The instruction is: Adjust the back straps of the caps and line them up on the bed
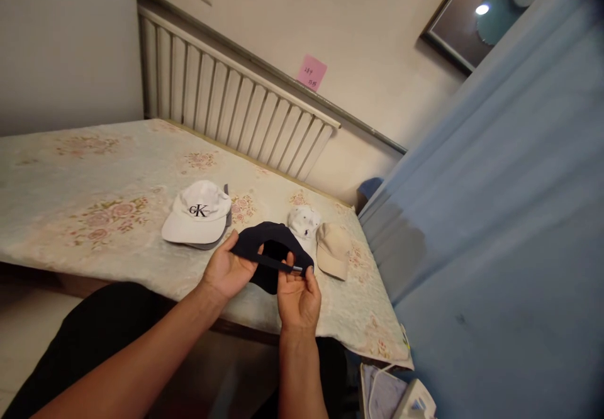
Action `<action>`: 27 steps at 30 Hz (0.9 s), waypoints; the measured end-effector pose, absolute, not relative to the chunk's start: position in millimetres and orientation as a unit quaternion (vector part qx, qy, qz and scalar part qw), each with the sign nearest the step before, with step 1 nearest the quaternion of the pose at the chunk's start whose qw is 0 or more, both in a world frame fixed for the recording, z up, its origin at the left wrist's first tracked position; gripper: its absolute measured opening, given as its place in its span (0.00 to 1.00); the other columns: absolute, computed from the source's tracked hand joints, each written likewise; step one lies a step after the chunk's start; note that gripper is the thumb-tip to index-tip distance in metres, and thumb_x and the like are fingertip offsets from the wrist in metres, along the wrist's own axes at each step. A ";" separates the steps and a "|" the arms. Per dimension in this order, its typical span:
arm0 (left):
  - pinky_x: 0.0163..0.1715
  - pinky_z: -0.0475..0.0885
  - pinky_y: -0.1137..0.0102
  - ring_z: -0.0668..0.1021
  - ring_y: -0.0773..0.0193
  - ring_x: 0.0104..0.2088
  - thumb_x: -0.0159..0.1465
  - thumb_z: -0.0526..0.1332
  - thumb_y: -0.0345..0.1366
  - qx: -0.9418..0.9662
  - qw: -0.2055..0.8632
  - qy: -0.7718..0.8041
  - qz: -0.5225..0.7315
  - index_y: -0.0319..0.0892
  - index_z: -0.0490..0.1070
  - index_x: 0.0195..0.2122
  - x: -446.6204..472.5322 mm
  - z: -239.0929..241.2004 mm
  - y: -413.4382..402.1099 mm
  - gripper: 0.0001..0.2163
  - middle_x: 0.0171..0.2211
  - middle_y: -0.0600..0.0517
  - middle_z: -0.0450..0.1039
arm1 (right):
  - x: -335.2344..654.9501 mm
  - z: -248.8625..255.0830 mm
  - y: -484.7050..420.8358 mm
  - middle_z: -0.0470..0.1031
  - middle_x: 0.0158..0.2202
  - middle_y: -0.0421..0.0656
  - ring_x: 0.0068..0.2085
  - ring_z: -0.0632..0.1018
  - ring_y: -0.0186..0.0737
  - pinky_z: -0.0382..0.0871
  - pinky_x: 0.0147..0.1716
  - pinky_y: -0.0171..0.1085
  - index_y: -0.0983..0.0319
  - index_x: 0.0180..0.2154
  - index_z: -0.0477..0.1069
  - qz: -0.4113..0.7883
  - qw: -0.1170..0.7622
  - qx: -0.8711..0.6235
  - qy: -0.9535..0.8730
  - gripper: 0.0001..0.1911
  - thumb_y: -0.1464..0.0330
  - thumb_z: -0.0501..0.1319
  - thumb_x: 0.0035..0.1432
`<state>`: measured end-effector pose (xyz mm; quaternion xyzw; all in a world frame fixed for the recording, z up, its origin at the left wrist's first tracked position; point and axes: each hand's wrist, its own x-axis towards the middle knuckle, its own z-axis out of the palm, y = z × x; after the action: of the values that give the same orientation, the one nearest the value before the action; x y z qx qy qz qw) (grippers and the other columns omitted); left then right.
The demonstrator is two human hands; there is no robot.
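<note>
Above flowered cloth (155, 180), a dark cap (250, 239) shows its back strap (272, 262) (also dark).

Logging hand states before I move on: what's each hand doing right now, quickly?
Left hand: closed on one side of the dark cap.
Right hand: holding the same cap near its strap's end.

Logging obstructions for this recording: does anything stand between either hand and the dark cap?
Nothing visible does: the left hand and the right hand both hold the dark cap directly. The nearby beige cap lies on the floral cloth, not in between.
</note>
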<state>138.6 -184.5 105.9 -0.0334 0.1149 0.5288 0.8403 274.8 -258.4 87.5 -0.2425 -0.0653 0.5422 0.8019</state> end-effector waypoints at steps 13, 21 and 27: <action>0.35 0.80 0.65 0.82 0.60 0.33 0.69 0.50 0.30 0.005 0.862 0.121 0.493 0.33 0.69 0.52 144.4 115.6 -194.2 0.14 0.35 0.44 0.81 | 259.8 61.7 -255.2 0.73 0.55 0.50 0.55 0.75 0.46 0.60 0.59 0.54 0.62 0.53 0.68 0.429 0.778 -0.325 -0.324 0.27 0.75 0.63 0.48; 0.43 0.78 0.61 0.82 0.56 0.40 0.67 0.49 0.26 0.040 0.875 0.109 0.469 0.33 0.67 0.56 147.5 114.5 -206.8 0.17 0.39 0.41 0.81 | 279.2 51.6 -248.0 0.79 0.47 0.49 0.49 0.77 0.41 0.65 0.56 0.42 0.65 0.41 0.76 0.187 0.764 -0.530 -0.316 0.16 0.74 0.65 0.46; 0.53 0.73 0.61 0.80 0.56 0.46 0.66 0.49 0.23 0.052 0.869 0.080 0.485 0.33 0.65 0.59 158.8 111.2 -214.0 0.20 0.45 0.41 0.79 | 271.1 57.5 -250.5 0.79 0.45 0.47 0.45 0.78 0.39 0.68 0.53 0.40 0.63 0.40 0.75 0.221 0.769 -0.519 -0.300 0.16 0.77 0.64 0.45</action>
<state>158.8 -214.0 111.2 0.0525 0.0799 0.4851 0.8692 271.1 -250.5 57.5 -0.5189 -0.3003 0.2208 0.7693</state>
